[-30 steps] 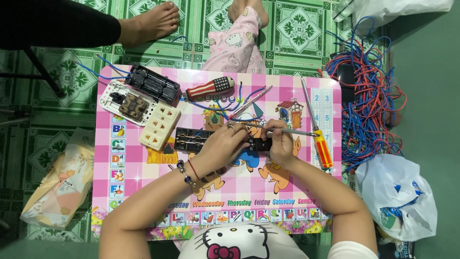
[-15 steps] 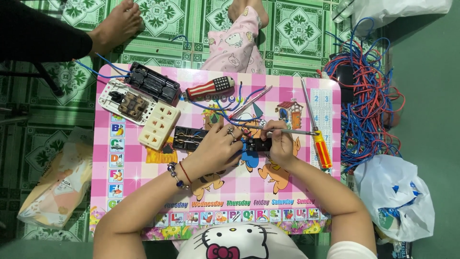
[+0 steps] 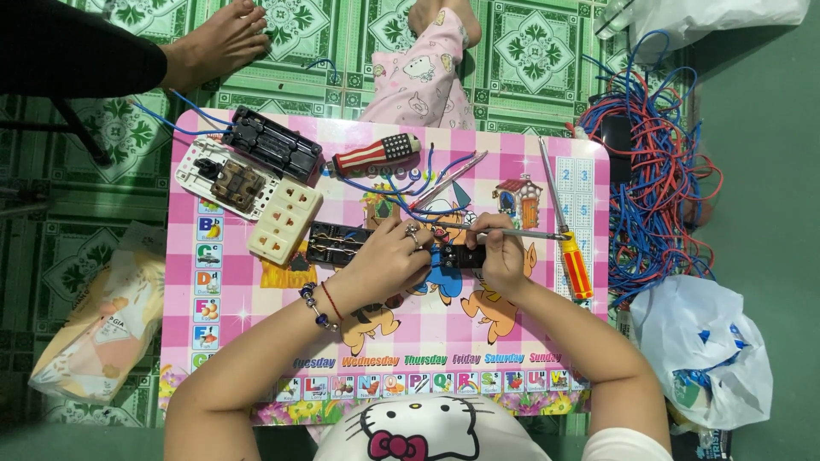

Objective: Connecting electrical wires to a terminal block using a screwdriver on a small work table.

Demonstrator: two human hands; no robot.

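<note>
Pink checked surface (image 3: 547, 333) with cartoon prints, rainbow lettering. Green patterned floor tiles (image 3: 359, 34). Red-and-blue wire tangle (image 3: 658, 196). Cream socket block (image 3: 284, 220). Red-white striped screwdriver handle (image 3: 376, 154); another orange-yellow screwdriver handle (image 3: 576, 266). Black part (image 3: 465, 254) between hands.

Socket block (image 3: 284, 220) on table (image 3: 547, 341), wire tangle (image 3: 658, 196) on floor right

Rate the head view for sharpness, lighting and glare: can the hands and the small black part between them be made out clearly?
Head view: even, soft light with faint shadows and no glare on the pink table. Left hand and right hand are fairly sharp, showing slight softness only. The small black part between them is dark and half covered, its detail unreadable. The tangled wires at the frame edge stay crisp.
</note>
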